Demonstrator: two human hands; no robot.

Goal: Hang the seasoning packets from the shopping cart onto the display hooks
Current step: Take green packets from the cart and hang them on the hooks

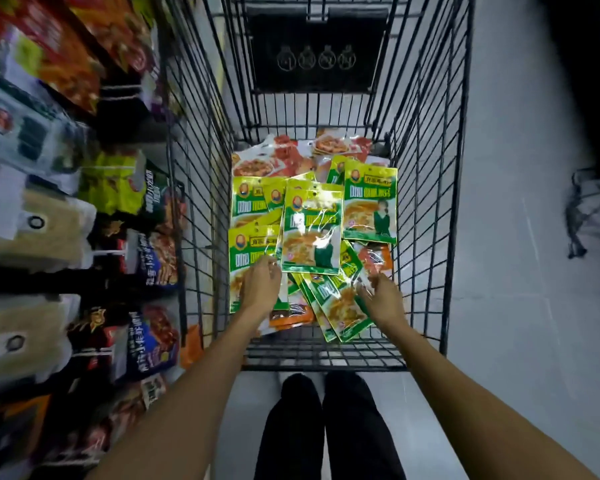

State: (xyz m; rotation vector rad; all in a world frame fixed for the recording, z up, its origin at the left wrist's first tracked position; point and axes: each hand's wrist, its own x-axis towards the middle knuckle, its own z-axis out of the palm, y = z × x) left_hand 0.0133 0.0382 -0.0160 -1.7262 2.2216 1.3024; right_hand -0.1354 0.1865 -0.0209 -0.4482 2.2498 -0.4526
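Seasoning packets (312, 237) are heaped on the wire floor of the shopping cart (426, 202), toward its near end. The top of the heap is made up of green-and-yellow packets, overlapping at different angles; red and orange ones are seen at the far edge and tucked beneath.

Both bare arms are stretched down into the cart. The left hand (260, 289) is laid on a green packet at the near left of the heap, its fingers bent down at that packet's upper edge. Whether the packet is pinched cannot be told, as the fingertips are blurred. The right hand (385, 301) is placed at the near right, its fingers touching crinkled clear wrapping beside an orange packet; whether anything is gripped cannot be told either.

A black flap (312, 46) with 4 round symbols is fixed at the cart's far end. Along the left, rows of bagged goods are hung on display hooks (110, 252), all blurred. Black trouser legs (326, 427) are seen below the cart, on a pale grey floor (499, 237).
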